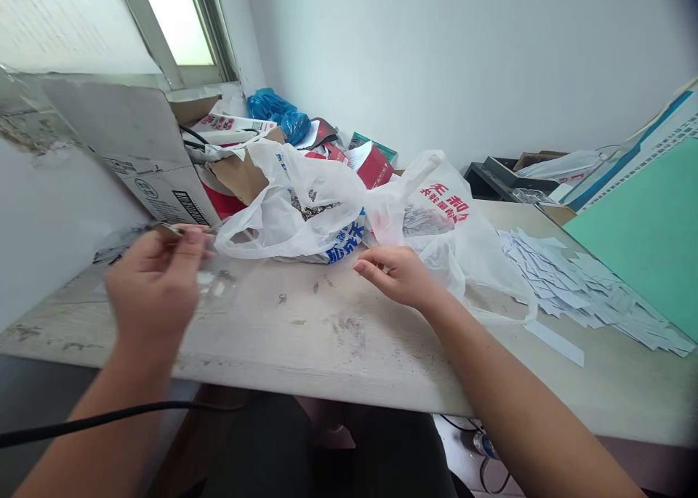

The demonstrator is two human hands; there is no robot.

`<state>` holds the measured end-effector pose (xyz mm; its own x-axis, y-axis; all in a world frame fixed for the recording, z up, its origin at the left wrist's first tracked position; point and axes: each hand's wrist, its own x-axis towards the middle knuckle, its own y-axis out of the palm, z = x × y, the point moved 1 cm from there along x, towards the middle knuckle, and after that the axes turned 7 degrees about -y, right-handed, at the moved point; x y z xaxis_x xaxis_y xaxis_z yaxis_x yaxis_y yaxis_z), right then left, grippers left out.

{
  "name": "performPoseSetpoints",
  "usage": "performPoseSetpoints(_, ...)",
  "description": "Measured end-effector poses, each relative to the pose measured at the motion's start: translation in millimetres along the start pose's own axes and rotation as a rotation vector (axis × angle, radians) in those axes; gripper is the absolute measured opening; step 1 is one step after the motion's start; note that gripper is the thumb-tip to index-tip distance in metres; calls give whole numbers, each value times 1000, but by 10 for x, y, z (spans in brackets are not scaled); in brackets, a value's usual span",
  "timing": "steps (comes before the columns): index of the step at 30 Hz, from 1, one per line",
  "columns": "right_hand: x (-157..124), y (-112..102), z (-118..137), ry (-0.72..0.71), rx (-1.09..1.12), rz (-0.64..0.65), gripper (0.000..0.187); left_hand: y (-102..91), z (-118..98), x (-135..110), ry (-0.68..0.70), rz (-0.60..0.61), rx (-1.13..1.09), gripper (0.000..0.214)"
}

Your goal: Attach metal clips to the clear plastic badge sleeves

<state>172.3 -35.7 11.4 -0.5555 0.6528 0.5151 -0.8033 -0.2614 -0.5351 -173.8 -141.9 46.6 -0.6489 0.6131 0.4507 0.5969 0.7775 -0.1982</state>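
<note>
My left hand [155,287] is raised over the left part of the worn white table [327,338], blurred by motion, its fingers pinched on a small thin piece [170,229] that I cannot name. My right hand [395,272] hovers low at the table's middle with its fingers loosely curled and nothing visible in them. It is right beside the white plastic bags [305,207] with blue and red print, which hold dark small items. Small clear bits [215,287] lie on the table under my left hand.
A heap of white paper slips [578,287] lies at the right, beside a green board [648,243]. An open cardboard box [147,156] stands at the back left, with red boxes and a blue bag [278,109] behind. A black cable [109,416] crosses below the table edge.
</note>
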Motion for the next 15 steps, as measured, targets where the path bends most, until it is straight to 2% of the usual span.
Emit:
performPoseSetpoints(1,5,3,-14,-8,-32,-2,56,-145,101,200,-44,0,80,39)
performPoseSetpoints(3,14,0,-30,-2,-40,-26,58,-401,341,595,-133,-120,256,49)
performPoseSetpoints(4,18,-2,-33,6,-34,-37,59,-488,454,767,-122,-86,310,51)
performPoseSetpoints(5,23,-4,-33,11,-30,-46,59,-544,545,908,-81,-19,336,51)
performPoseSetpoints(7,30,-1,-32,8,-36,-48,59,-572,610,1068,49,-52,398,55)
performPoseSetpoints(8,32,4,-33,2,-46,-44,60,-532,569,1082,138,-114,421,55)
performPoseSetpoints(9,33,11,-36,-4,-59,-39,60,-450,480,1057,232,-171,443,54)
performPoseSetpoints(11,32,28,-47,-11,-86,-28,62,-158,194,927,415,-167,456,46)
performPoseSetpoints(13,29,46,-57,-16,-113,-16,63,291,-130,781,523,177,493,38)
performPoseSetpoints(15,25,57,-60,-28,-136,-6,61,809,-373,708,568,550,559,40)
